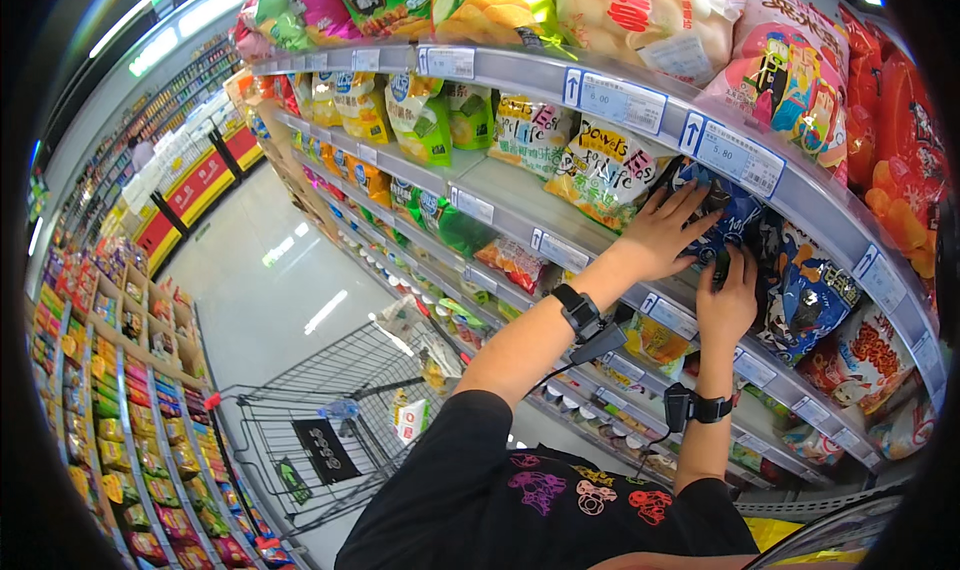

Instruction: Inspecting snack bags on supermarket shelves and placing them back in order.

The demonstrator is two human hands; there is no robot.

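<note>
On an upper-middle shelf, a dark blue glossy snack bag (pixel 739 213) is between my two hands. My left hand (pixel 670 232) has its fingers spread over the front of the bag, with the thumb at the lower side. Lower down, my right hand (pixel 727 292) has bent fingers around the bag's lower part. The palms hide part of the grip. A white, yellow and green snack bag (pixel 607 172) stands just left of my left hand. To the right of the hands leans another blue snack bag (pixel 806 292) with orange pictures.
The shelf edge above (pixel 622 104) carries price tags and runs close over my hands. Larger snack bags (pixel 645 14) fill the shelf on top. A wire shopping cart (pixel 330 427) holding a few items stands to my left. Beyond it are snack racks (pixel 142 450) and a tiled aisle floor (pixel 277 270).
</note>
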